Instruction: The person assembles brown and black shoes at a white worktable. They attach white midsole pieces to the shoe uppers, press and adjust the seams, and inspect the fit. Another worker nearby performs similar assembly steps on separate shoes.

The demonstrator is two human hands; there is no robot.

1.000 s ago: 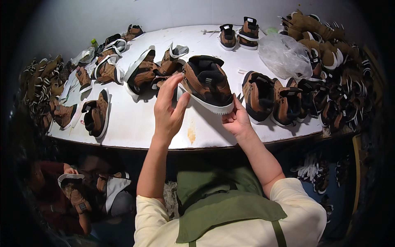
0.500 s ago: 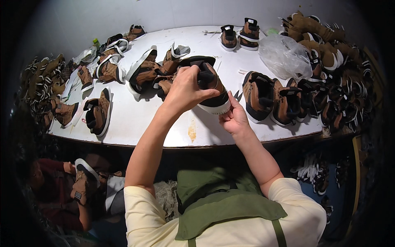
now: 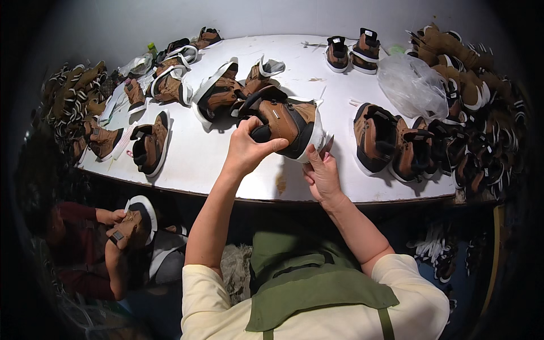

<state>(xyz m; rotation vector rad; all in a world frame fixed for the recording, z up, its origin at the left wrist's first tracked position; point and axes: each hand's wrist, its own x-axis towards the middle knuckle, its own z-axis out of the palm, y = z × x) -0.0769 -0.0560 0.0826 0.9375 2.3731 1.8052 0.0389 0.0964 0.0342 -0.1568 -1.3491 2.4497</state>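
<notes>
Currently, boot: a brown boot (image 3: 283, 119) with a white sole is held tilted just above the white table (image 3: 226, 164), near its front edge.
Left hand: the left hand (image 3: 249, 148) is clamped over the black collar and heel, thumb across the top.
Right hand: the right hand (image 3: 322, 173) is closed on the sole edge at the toe, fingers bent up against it.
Handling: the boot is judged light; the upper soft, the sole stiff.
Grip: the heel and the sole rim are judged the firmest holds.
Around: more boots (image 3: 377, 136) are laid just beside it.
</notes>
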